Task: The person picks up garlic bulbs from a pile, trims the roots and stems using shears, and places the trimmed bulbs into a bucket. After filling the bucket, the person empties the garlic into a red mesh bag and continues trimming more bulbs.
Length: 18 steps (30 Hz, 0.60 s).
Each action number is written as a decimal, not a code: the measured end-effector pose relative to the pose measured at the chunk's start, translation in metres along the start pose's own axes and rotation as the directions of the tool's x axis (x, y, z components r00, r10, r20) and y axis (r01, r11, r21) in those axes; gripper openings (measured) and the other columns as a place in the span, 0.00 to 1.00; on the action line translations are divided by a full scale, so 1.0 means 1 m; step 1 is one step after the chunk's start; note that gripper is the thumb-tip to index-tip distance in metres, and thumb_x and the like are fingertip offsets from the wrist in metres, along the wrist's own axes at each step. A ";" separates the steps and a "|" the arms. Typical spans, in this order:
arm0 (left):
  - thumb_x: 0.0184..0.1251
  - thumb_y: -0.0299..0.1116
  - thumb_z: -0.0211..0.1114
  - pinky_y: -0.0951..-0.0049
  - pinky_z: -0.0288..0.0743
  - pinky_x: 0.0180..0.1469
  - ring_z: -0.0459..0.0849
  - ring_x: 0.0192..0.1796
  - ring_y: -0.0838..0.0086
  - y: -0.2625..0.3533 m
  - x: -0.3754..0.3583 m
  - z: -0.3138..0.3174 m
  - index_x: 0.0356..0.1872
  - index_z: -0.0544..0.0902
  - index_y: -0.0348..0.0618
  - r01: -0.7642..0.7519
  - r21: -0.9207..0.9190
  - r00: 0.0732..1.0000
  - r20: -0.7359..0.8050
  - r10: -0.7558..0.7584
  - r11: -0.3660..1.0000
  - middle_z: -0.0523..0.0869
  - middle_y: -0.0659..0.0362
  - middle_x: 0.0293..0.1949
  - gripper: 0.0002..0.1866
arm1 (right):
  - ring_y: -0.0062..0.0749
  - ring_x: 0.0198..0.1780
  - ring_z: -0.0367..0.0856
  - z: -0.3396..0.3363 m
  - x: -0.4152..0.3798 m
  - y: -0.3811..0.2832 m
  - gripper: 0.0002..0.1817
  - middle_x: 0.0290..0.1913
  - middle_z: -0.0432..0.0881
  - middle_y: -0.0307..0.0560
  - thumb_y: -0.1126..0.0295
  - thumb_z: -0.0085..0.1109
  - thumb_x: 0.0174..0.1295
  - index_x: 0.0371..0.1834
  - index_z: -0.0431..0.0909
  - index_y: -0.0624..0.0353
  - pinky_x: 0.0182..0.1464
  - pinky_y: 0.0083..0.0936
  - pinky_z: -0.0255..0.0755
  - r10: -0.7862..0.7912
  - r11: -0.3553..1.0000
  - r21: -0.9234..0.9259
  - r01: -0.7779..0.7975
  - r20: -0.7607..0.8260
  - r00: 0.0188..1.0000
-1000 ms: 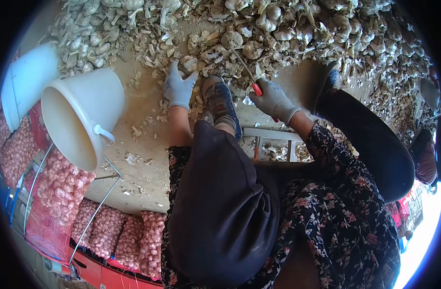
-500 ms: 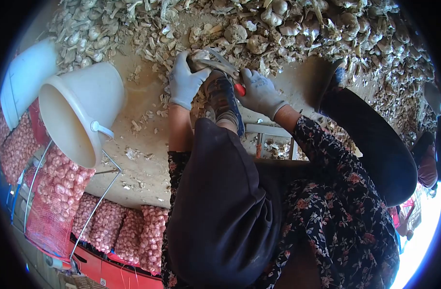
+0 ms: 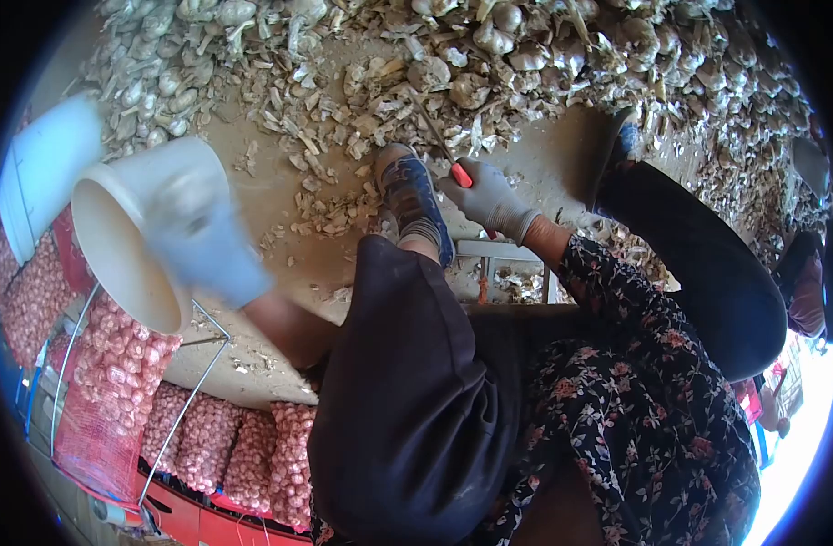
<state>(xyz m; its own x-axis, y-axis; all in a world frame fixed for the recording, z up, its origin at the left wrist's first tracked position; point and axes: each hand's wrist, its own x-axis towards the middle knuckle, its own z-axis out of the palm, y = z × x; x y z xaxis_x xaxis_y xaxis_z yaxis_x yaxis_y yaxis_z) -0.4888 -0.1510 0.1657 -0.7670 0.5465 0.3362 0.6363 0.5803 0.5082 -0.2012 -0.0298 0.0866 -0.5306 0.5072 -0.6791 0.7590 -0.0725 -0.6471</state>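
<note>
My left hand, in a pale glove and smeared by motion, is in front of the white bucket. At its fingers is a blurred, pale round shape with a dark spot, a garlic bulb. My right hand, also gloved, is closed round the red handle of a knife. Its narrow blade points up and away, toward the garlic pile. A shoe on my foot stands just left of the knife. The bucket lies tilted, its mouth facing down-left.
Loose skins and stem bits litter the floor. Red net sacks of garlic stand at the lower left, one inside a metal frame. Another pale bucket is at far left. A low metal stool sits beneath me.
My left hand has moved from above the shoe leftward to the bucket, carrying the garlic bulb. The knife now stands apart from the bulb, still in my right hand, its blade tilted up.
</note>
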 end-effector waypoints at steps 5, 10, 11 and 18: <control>0.56 0.50 0.64 0.72 0.77 0.36 0.78 0.32 0.65 -0.025 0.053 -0.052 0.46 0.77 0.35 0.109 0.888 0.903 -0.276 0.329 0.447 0.78 0.58 0.33 0.27 | 0.31 0.26 0.80 -0.004 0.001 0.018 0.17 0.25 0.79 0.49 0.58 0.57 0.57 0.34 0.73 0.63 0.30 0.30 0.73 0.105 0.992 -0.042 -0.116 -0.207 0.973; 0.60 0.30 0.62 0.71 0.78 0.40 0.81 0.37 0.72 0.050 0.009 0.100 0.55 0.74 0.43 0.337 -0.237 0.770 0.627 -0.122 0.911 0.80 0.54 0.45 0.20 | 0.32 0.24 0.79 -0.027 0.030 0.005 0.17 0.25 0.78 0.49 0.60 0.55 0.56 0.36 0.71 0.67 0.28 0.30 0.74 0.316 0.902 0.296 -0.313 0.041 0.948; 0.58 0.30 0.64 0.67 0.77 0.49 0.82 0.46 0.66 0.054 -0.003 0.141 0.58 0.73 0.48 -0.050 -0.275 0.698 0.678 0.231 0.960 0.80 0.52 0.51 0.25 | 0.37 0.25 0.81 -0.030 0.033 0.002 0.20 0.27 0.79 0.53 0.60 0.54 0.55 0.38 0.72 0.70 0.29 0.32 0.76 0.342 0.861 0.356 -0.364 0.125 0.931; 0.49 0.38 0.71 0.58 0.71 0.59 0.74 0.58 0.54 0.085 -0.042 0.214 0.60 0.69 0.47 -0.238 -0.022 0.486 0.863 0.139 0.971 0.73 0.50 0.58 0.34 | 0.32 0.23 0.77 -0.036 0.021 0.004 0.17 0.26 0.76 0.48 0.62 0.56 0.55 0.35 0.70 0.68 0.28 0.30 0.76 0.326 0.768 0.518 -0.376 0.189 0.926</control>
<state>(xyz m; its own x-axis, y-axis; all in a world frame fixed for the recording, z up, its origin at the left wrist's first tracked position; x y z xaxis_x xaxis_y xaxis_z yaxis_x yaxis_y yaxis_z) -0.3851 0.0049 0.0247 -0.2135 0.8671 -0.4501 0.7984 0.4204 0.4310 -0.1957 0.0121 0.0820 -0.3154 0.2836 -0.9056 0.5870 -0.6916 -0.4210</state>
